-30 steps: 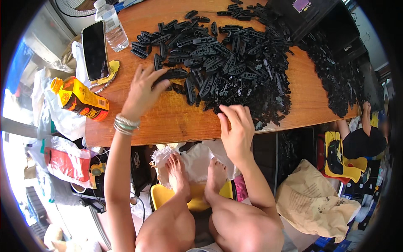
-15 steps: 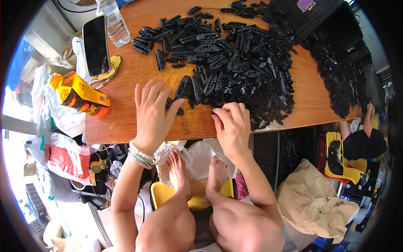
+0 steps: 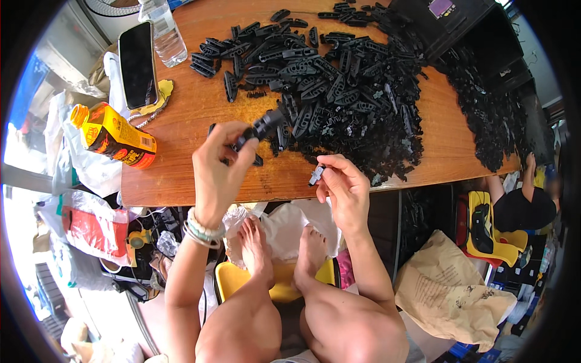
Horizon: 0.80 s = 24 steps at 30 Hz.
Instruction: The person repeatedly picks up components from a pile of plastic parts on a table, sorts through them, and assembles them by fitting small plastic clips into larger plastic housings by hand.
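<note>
Raised over the near part of the wooden table, my left hand (image 3: 221, 160) is closed on a long black plastic part (image 3: 261, 129), pinched between thumb and fingers. Beads and bangles circle that wrist. My right hand (image 3: 344, 187) pinches a small black-and-grey plastic piece (image 3: 316, 175) at its fingertips, just above the table's front edge. Beyond both hands lies a big heap of long, slotted black parts (image 3: 315, 88). Smaller black pieces (image 3: 369, 148) are piled at its near right side. Another black part on the table is partly hidden behind my left hand.
On the wooden table (image 3: 163, 175) stand a yellow-and-black bottle (image 3: 121, 136), a phone (image 3: 138, 66) and a clear water bottle (image 3: 164, 36) at the left. Black bins (image 3: 484, 45) and more black pieces (image 3: 487, 115) fill the right. Another person (image 3: 523, 202) sits farther right, beside a yellow chair (image 3: 484, 224).
My left hand has picked up a long black part from the table and lifted it. My right hand has drawn back from the small pieces with one pinched in its fingers.
</note>
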{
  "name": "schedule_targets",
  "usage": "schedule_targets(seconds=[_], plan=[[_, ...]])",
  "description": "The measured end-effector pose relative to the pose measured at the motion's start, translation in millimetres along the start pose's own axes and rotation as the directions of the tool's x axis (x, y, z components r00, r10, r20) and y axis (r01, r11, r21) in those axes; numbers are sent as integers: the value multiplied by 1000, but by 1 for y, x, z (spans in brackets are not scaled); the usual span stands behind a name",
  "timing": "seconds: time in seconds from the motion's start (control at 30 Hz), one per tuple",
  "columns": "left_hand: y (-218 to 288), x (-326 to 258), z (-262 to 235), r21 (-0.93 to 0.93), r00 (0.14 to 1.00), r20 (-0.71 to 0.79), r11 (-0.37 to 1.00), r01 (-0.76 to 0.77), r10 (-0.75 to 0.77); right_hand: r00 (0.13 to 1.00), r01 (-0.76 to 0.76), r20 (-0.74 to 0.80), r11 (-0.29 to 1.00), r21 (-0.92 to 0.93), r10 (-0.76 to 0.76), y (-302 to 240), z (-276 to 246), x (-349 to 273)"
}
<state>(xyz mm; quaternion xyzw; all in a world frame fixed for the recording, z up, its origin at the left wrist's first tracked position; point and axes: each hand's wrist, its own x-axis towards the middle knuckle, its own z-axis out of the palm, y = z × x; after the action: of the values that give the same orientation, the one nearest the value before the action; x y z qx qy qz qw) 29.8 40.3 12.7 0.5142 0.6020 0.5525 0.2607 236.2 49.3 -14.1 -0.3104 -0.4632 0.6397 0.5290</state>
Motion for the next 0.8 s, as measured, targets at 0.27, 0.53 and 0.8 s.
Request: schedule_targets(seconds=[0.27,0.53,0.8], plan=[[19,-43,4,-233,905,365,920,316,-218,991,-12,-134,996,-91,-1,-14,17,-18],[27,-50,1,-314,841,450,828,465,-301,955,276,53,808,-521,-292,-10,21,-18],[21,-60,3,-278,889,379,884,375,-258,999,-32,0,862,-506,37,-6,26,-29]])
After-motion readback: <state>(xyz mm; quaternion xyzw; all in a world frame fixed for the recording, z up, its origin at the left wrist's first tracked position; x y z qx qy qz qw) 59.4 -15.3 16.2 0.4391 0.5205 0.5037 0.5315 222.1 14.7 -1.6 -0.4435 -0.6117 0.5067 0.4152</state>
